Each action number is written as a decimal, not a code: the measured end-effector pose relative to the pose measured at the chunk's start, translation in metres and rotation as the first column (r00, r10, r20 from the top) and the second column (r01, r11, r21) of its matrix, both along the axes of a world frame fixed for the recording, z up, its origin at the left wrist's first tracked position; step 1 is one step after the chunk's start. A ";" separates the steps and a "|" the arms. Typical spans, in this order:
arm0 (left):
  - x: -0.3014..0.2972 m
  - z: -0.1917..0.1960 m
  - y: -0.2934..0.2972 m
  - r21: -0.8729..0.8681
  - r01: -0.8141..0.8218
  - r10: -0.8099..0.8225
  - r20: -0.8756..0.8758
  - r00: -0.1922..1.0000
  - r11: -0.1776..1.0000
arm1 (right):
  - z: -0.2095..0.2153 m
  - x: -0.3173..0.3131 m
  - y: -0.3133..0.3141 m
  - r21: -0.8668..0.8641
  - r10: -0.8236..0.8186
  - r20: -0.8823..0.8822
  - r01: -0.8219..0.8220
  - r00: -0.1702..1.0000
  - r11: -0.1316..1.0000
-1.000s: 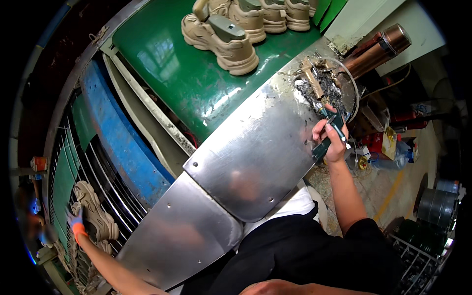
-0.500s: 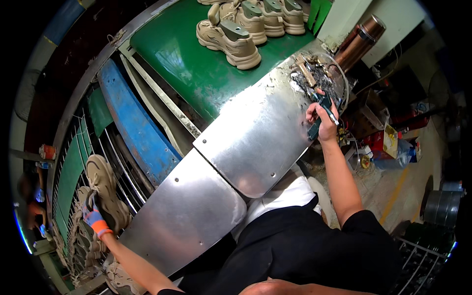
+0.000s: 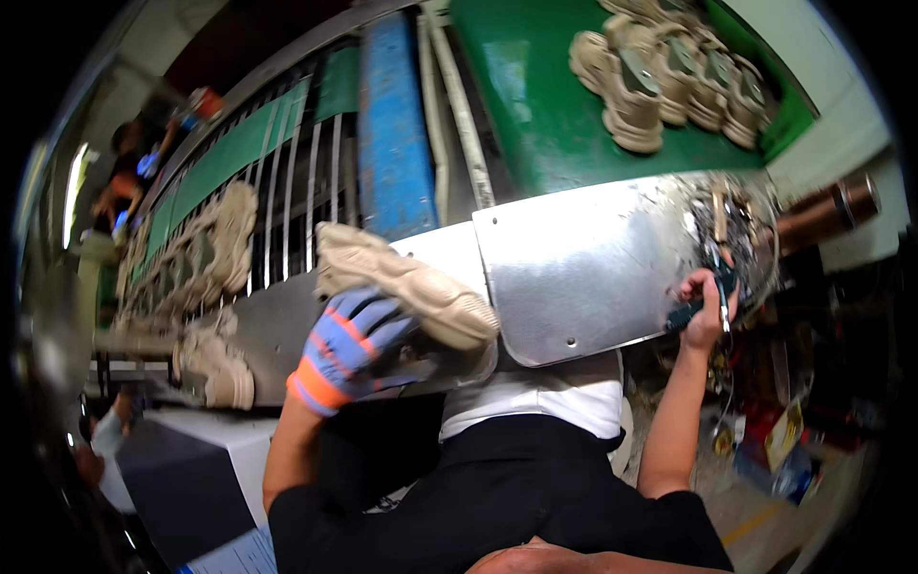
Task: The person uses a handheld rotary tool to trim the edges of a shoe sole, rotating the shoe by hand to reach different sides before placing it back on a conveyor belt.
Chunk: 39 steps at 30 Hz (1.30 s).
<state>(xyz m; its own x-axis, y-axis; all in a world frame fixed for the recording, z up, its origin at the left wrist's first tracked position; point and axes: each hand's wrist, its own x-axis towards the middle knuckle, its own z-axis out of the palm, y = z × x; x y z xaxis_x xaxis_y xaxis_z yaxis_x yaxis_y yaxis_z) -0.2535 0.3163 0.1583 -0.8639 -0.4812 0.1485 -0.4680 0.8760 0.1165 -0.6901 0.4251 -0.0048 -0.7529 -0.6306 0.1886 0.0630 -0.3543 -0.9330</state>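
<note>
A beige sneaker [image 3: 421,287] with a chunky, ridged sole is tilted on its side over the metal worktop [image 3: 583,277]. My left hand [image 3: 346,346], in a grey-violet and orange glove, grips it from the near side; the thumb is partly lost in blur. At the right end of the worktop, my bare right hand [image 3: 704,304] is closed around a dark green hand tool [image 3: 727,279] with a silvery metal end. The tool's exact kind cannot be made out. Beside that hand lies a heap of dark scraps [image 3: 736,218].
Several beige sneakers stand on the green surface [image 3: 535,105] at the far right, more on the rod rack [image 3: 273,206] at left. A copper-coloured flask [image 3: 827,212] leans beyond the scraps. A dark box [image 3: 186,483] stands lower left. Other people are at the far left.
My left hand has brought a sneaker from the rack at left onto the metal worktop in front of me. My right hand still holds the tool near the scraps. The view has turned left.
</note>
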 end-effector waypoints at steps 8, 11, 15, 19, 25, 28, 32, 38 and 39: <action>-0.089 -0.049 -0.029 -0.138 0.227 -0.175 0.313 0.933 0.964 | 0.008 0.006 -0.001 -0.023 -0.005 -0.040 0.004 0.999 1.000; -0.073 -0.018 -0.033 -0.205 0.127 -0.135 -0.021 0.991 0.970 | -0.005 -0.002 -0.001 -0.055 -0.026 -0.059 0.023 0.998 0.998; -0.034 0.029 -0.027 -0.139 -0.140 0.017 -0.649 0.761 0.980 | -0.002 -0.004 0.000 -0.009 -0.165 -0.087 0.165 0.982 0.986; -0.009 0.025 -0.029 0.144 -0.185 0.215 -0.863 0.458 0.972 | 0.004 -0.002 -0.009 0.044 -0.201 0.161 0.196 0.966 0.980; -0.026 0.013 -0.053 0.319 0.118 0.227 -0.847 0.481 0.940 | 0.034 0.069 0.020 0.102 0.276 0.347 -0.329 0.896 0.939; -0.038 0.015 -0.057 0.305 0.120 0.205 -0.836 0.510 0.945 | 0.062 0.119 0.019 0.003 0.529 0.198 -0.540 0.825 0.842; -0.044 0.022 -0.063 0.299 0.106 0.192 -0.808 0.557 0.948 | 0.113 0.141 -0.002 0.009 0.700 -0.178 -0.710 0.692 0.704; -0.054 0.025 -0.067 0.352 0.107 0.226 -0.775 0.590 0.930 | 0.181 0.165 -0.072 -0.080 0.505 -0.681 -0.738 0.531 0.670; -0.058 0.025 -0.066 0.407 0.146 0.265 -0.786 0.558 0.902 | 0.181 0.168 -0.083 -0.080 0.516 -0.666 -0.739 0.539 0.669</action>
<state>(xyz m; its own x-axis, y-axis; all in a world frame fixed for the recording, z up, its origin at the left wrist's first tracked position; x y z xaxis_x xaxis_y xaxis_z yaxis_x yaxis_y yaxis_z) -0.3119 0.2498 0.1836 -0.4305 -0.7138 0.5523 -0.0382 0.6258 0.7790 -0.5217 0.3422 0.1758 0.1367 -0.7089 0.6919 -0.0816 -0.7042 -0.7053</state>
